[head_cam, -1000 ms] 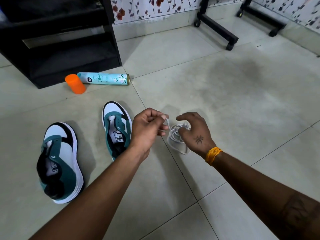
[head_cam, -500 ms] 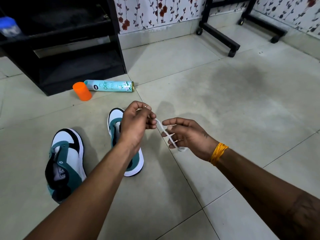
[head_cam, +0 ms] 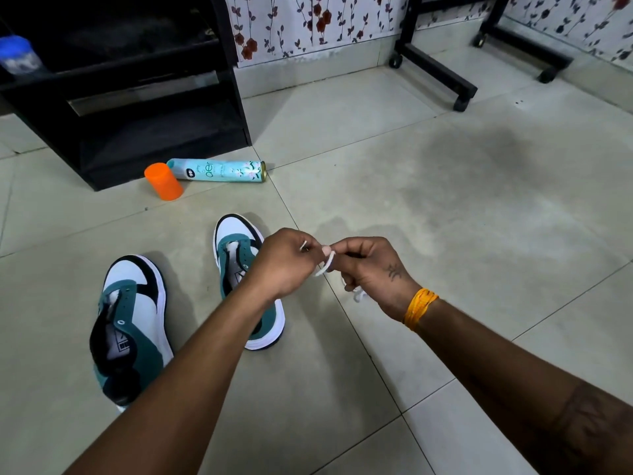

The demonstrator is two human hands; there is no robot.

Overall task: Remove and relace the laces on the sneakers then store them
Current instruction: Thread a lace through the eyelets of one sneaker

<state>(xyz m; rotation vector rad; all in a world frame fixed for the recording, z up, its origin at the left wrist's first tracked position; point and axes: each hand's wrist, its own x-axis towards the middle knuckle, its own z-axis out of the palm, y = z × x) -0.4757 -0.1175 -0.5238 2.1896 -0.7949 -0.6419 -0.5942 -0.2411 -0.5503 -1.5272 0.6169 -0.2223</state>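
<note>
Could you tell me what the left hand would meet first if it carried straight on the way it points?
Probably the right hand: the left hand points at it, the white lace between them.

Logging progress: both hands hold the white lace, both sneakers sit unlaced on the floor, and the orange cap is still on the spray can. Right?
Not quite: the head view shows the orange cap off the spray can, lying beside it. The rest stands.

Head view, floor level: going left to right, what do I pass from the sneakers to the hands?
Left sneaker → orange cap → spray can → right sneaker → left hand → white lace → right hand → orange wristband.
</note>
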